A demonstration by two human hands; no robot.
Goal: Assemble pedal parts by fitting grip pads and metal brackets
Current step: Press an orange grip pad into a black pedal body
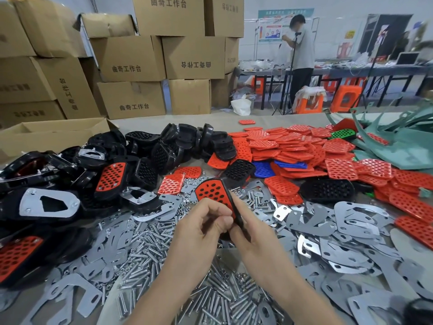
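Item under work: one pedal [214, 192], black body with a red perforated grip pad seated in its face, held tilted above the table just above frame centre. Left hand [203, 227] grips its lower end, fingers curled and thumb pinching against the pad face. Right hand [248, 233] grips the black right-hand edge, fingers wrapped along the rim; what lies under its fingertips cannot be told. Directly below the hands, at 6 o'clock, a loose pile of bolts [150, 245] and small nuts covers the table. Flat grey metal brackets [351, 221] lie heaped from 3 to 5 o'clock, with more at 7 o'clock. At 9 o'clock, assembled pedals [110, 177] are stacked, some face up, some showing a bracket on the back. At 11 to 12 o'clock, bare black pedal bodies [164, 146]. At 1 to 3 o'clock, a wide heap of red grip pads [293, 146], with a few blue pads [264, 168] near the held pedal and one green pad [343, 134] farther back. Beyond the table, stacked cardboard boxes [131, 57] at 11 o'clock; a person [302, 50] stands at a far bench at 1 o'clock.
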